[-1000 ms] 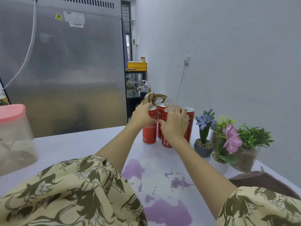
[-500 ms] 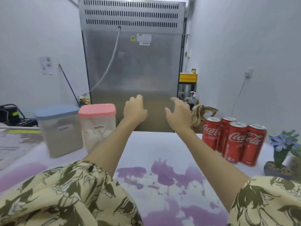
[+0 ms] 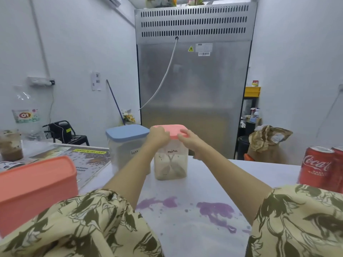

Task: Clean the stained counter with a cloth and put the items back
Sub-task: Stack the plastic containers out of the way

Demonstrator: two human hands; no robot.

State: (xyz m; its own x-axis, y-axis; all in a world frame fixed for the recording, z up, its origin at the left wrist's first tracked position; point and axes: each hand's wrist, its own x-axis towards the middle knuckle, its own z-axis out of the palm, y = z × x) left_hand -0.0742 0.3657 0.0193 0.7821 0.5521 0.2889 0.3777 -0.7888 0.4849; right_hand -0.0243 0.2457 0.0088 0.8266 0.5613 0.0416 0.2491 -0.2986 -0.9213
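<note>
Near left, a salmon-lidded box [image 3: 35,190]; farther right, a blue-lidded tub [image 3: 128,145] on the worktop [image 3: 232,175]; left hand [image 3: 158,135] and right hand [image 3: 190,139] both curled in a grip over the pink lid of the mocha container [image 3: 171,164]; purple stains [image 3: 215,212] nearer; cola cans [image 3: 321,167] far right.

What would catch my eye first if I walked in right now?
Probably the purple stains splashed over the near part of the white counter. Just beyond them, the left hand and right hand grip the pink lid of the mocha container, with red cola cans at the right edge.
</note>
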